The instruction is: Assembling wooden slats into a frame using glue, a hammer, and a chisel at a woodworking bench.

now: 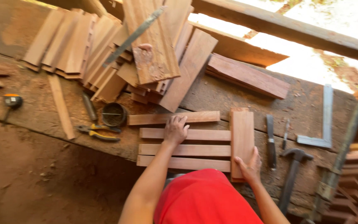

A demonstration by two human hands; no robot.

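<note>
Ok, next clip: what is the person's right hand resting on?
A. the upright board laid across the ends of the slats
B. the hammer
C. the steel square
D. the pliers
A: the right hand lies on the lower end of the upright board that abuts the slats, while the hammer sits apart to its right, untouched.

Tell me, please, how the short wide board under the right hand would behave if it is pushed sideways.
The short wide board looks flat and stiff, so it would probably slide, not roll or bend. It lies across the ends of the slats, so it might rock or drag them. The right hand presses its near end, which likely steadies it.
</note>
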